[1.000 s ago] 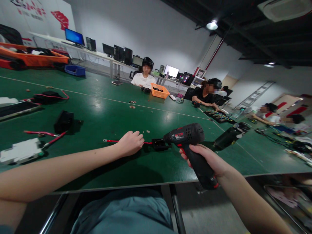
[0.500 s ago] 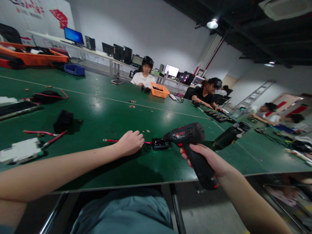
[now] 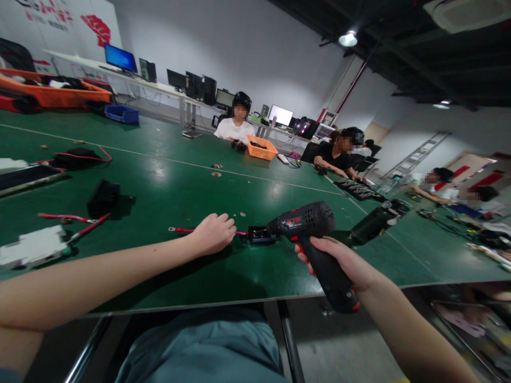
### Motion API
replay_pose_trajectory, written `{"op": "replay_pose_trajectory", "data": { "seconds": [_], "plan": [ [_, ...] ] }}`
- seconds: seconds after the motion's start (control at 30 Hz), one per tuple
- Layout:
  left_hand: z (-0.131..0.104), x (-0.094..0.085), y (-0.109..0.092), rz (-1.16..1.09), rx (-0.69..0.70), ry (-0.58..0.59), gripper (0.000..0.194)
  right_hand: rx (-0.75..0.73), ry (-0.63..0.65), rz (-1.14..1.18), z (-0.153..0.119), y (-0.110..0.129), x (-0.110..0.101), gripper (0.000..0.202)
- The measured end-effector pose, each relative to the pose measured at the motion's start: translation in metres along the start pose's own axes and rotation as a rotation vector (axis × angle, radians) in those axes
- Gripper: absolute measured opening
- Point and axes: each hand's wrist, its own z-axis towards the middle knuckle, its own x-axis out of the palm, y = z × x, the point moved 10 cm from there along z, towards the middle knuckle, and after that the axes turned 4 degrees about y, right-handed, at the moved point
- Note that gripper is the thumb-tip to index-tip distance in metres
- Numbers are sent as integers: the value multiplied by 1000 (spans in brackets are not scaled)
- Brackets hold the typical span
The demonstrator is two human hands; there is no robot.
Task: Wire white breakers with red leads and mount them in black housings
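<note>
My right hand (image 3: 339, 255) is wrapped round the grip of a black cordless drill (image 3: 305, 219) with red details. The drill's nose points left, its tip at a small open black box (image 3: 261, 235) on the table. Metal parts show inside the box; exactly where the bit touches is too dark to tell. A red cable (image 3: 183, 230) with a ring lug at its left end runs beneath my left hand (image 3: 213, 234) to the box. The fingers of that hand are curled closed over the cable, just left of the box.
On the green table (image 3: 167, 181), a dark bottle-like cylinder (image 3: 379, 221) stands right of the drill. A black block (image 3: 104, 198) and a white breaker-like module (image 3: 34, 247) with red leads lie left. Across the table are an orange basket (image 3: 261, 148) and people at work.
Almost nothing differs. The drill has tilted very slightly, its base a touch lower and further right; my left hand, the cable and the box stay in place.
</note>
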Motion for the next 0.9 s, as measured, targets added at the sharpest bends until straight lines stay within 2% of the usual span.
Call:
{"op": "replay_pose_trajectory", "data": {
  "seconds": [0.33, 0.53, 0.7, 0.9],
  "plan": [
    [0, -1, 1, -4, -6, 7, 27, 2, -9, 6, -6, 0, -1, 36],
    [0, -1, 1, -7, -9, 8, 26, -13, 1, -20, -7, -2, -3, 41],
    [0, -1, 1, -1, -14, -9, 25, -75, 10, -91, -12, 4, -6, 47],
    [-1, -3, 0, 5, -5, -19, 24, -213, -46, -246, -17, 26, -16, 52]
  ]
}}
